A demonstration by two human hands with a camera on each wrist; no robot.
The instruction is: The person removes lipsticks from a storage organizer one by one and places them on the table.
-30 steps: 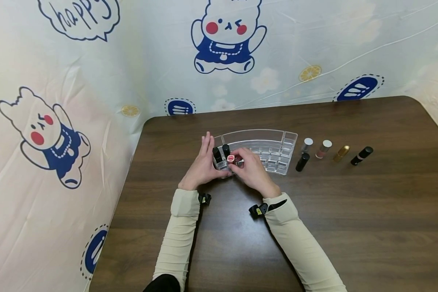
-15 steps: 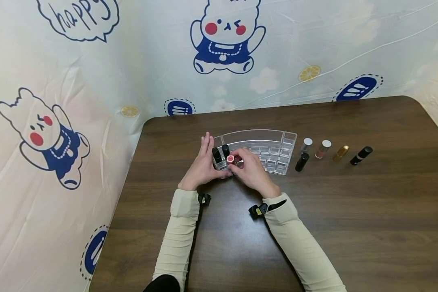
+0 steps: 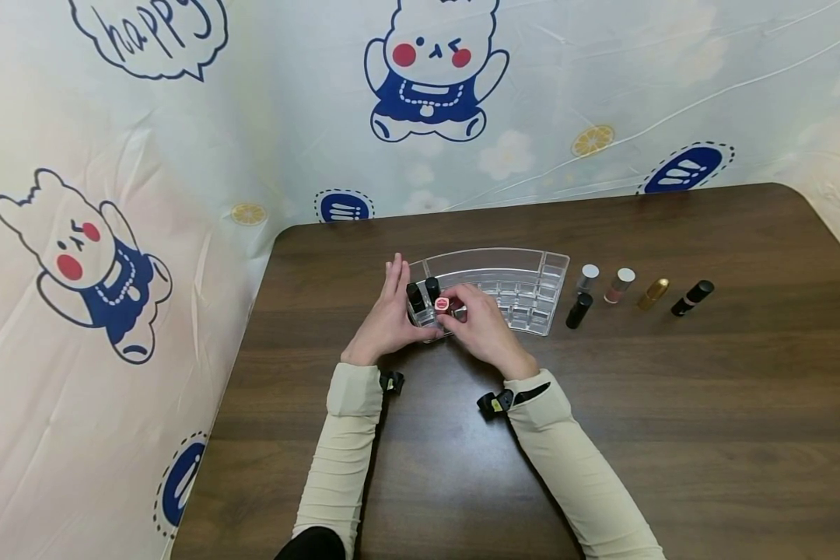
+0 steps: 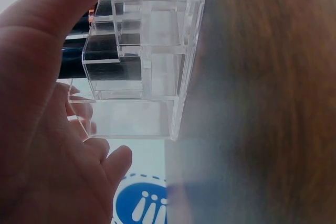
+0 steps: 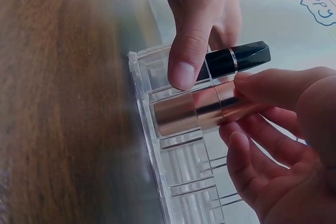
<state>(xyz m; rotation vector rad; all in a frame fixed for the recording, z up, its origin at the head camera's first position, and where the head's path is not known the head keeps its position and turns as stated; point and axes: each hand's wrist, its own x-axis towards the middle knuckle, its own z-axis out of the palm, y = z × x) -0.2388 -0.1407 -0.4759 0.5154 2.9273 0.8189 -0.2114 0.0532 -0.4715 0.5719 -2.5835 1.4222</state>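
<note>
Here, the right hand [image 3: 486, 330] pinched a rose-gold lipstick [image 5: 210, 107] inside the clear organizer [image 3: 497, 263]; the left hand [image 3: 386, 320], fingers outstretched, touched the organizer's left end.

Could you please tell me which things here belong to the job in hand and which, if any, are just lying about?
Belonging to the job:
clear organizer
copper-colored tube, pinched by the right hand
left hand, at the organizer's end
two black tubes in the organizer
probably the five loose tubes on the table

Apparently just surroundings:
patterned cloth
wrist devices
</note>
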